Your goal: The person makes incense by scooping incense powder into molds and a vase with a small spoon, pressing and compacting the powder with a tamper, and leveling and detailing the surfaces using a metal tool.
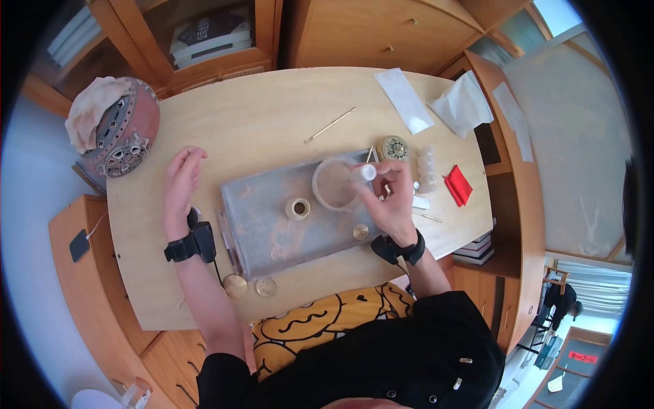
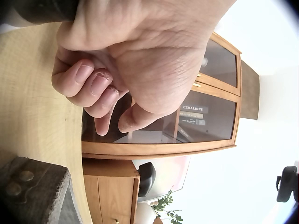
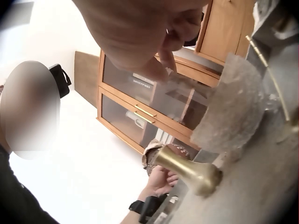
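Observation:
My right hand [image 1: 394,198] holds a small bottle with a white round end [image 1: 366,172] over the translucent bowl [image 1: 316,193]. The bowl has powder in it and stands on the grey powder-dusted tray [image 1: 248,194]. From the right wrist view, the right hand [image 3: 145,37] is above the bowl [image 3: 233,105], with its fingertips partly hidden. A flared brass vessel [image 3: 187,171] stands on the tray beside the bowl. To the tray's left, my left hand [image 1: 182,178] hovers over the table with loosely curled fingers and nothing in them.
A patterned reddish pot [image 1: 139,116] with a cloth stands at the left. Beyond the tray lies a thin stick [image 1: 330,125]. Right of it are a pierced brass tin [image 1: 394,148], white paper [image 1: 404,101] and a red packet [image 1: 458,185]. Brass discs [image 1: 235,285] lie near the front edge.

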Tool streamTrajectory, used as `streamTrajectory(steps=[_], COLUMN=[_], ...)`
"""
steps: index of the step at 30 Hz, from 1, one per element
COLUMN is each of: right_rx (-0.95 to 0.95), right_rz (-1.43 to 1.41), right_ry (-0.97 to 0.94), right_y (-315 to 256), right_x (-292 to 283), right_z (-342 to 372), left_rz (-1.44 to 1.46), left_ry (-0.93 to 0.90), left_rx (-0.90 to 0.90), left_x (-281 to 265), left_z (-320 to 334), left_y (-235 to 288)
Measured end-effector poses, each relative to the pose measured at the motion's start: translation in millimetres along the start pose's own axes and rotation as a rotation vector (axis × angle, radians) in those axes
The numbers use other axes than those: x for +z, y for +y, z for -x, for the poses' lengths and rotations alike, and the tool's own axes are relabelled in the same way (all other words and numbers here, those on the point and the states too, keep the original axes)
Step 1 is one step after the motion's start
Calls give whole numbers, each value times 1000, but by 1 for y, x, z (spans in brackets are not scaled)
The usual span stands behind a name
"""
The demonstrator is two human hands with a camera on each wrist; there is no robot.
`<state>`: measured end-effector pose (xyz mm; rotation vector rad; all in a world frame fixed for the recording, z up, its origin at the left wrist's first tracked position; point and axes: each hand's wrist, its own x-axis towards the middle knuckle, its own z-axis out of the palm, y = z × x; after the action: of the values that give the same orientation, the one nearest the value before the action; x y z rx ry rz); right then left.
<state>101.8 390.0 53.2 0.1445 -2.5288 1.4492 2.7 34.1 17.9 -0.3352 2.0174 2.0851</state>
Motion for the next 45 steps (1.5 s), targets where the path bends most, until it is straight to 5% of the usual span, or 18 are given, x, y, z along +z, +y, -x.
streamTrajectory(steps=[2,12,16,18,21,26,30,34,36,38,41,45], right_rx=[-124,17,-54,101,82,146,59,160,34,16,130,-10], right_rz=[-93,10,-269,-72,-300,-137,-424,-97,-411,-396,-33,-392], right_ry=[132,-26,105,-77,21,-113,26,-189,41,23,-195,53], right_y=[0,-4,-3,1,2,-1,-3,-2,-9,-9,-4,-2], right_x=[1,-4,-2,-4,-9,-8,-8,-11,-9,-11,-11,-6], right_z=[-1,-6,-5,-7,-7,-8,-9,-14,-14,-15,-15,-11], left_rz=[-2,5,2,-9,-5,-3,-10,-4,8,12,1,0], left_ry=[-8,-38,-38,-36,-16,-36,-30,-24,-22,-31,-25,-27], left_rx=[-4,20,13,15,12,25,6,9,0,7,23,13], left_x=[1,-1,-1,-1,-1,0,-2,0,0,0,0,-2], left_z=[1,-2,-1,-2,-2,-3,0,-2,1,0,-5,-1], left_y=[-1,-3,-2,-4,2,-2,-4,-1,-1,0,-2,-2])
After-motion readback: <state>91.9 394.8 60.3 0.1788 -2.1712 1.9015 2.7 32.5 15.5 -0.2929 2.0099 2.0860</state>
